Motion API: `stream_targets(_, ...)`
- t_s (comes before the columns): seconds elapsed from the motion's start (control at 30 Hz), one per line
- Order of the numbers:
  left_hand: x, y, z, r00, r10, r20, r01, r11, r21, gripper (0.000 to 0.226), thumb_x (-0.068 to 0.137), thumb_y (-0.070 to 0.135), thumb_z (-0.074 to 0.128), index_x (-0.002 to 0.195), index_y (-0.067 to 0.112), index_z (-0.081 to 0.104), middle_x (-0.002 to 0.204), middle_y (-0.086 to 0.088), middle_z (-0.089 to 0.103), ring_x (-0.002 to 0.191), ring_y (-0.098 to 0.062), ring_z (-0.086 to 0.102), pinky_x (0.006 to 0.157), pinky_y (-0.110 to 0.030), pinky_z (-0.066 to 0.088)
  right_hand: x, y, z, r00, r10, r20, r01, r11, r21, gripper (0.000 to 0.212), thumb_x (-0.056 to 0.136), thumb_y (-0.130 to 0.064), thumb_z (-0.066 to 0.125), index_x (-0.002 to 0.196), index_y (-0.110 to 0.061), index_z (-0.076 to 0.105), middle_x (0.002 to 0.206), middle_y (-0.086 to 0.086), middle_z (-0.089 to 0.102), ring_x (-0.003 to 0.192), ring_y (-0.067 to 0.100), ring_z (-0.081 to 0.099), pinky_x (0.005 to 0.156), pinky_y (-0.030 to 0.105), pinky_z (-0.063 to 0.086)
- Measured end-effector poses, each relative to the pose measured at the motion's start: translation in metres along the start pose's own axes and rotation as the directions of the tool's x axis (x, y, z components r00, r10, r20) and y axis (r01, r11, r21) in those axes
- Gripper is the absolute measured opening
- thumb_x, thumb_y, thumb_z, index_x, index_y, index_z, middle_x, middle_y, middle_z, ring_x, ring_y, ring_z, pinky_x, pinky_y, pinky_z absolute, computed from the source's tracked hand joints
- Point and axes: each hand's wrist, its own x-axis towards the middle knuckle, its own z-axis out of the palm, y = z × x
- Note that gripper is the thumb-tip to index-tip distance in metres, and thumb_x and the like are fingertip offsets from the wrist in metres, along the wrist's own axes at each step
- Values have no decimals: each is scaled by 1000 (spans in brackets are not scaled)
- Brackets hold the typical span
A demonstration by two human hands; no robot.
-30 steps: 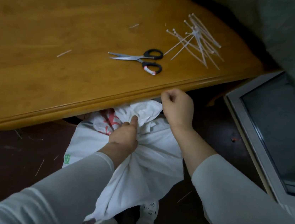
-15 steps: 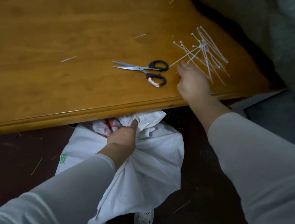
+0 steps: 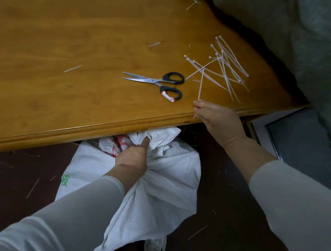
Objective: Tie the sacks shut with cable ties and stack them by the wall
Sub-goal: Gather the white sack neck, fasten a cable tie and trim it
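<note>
A white woven sack (image 3: 165,188) with red and green print stands on the dark floor, partly under the table edge. My left hand (image 3: 132,158) is closed around its bunched neck, with the ruffled mouth sticking up above my thumb. My right hand (image 3: 217,121) is over the table's front edge, pinching one white cable tie (image 3: 200,85) that stands up from my fingers. A loose pile of white cable ties (image 3: 225,68) lies on the table further back to the right.
Black-handled scissors (image 3: 161,84) lie on the wooden table (image 3: 65,50) left of my right hand. Cut tie ends are scattered on the table and floor. A grey framed panel (image 3: 296,137) lies at the right, with grey-green sacks (image 3: 315,50) behind.
My right hand left the sack mouth, reached onto the table to the tie pile, and has drawn back to the edge with one cable tie. My left hand kept its grip.
</note>
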Motion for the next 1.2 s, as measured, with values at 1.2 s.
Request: stream_targets(1.2,-43,-46,42,996,5,-95,-86,469,-879,57,74,10,77,126,6,52,113,-3,62,104,-19,60,84,-24,42,-103,-164,32,200,706,680,-719,-365,591,16,94,-14,54,104,-12,67,58,0,42,38,8,39,45,21,49)
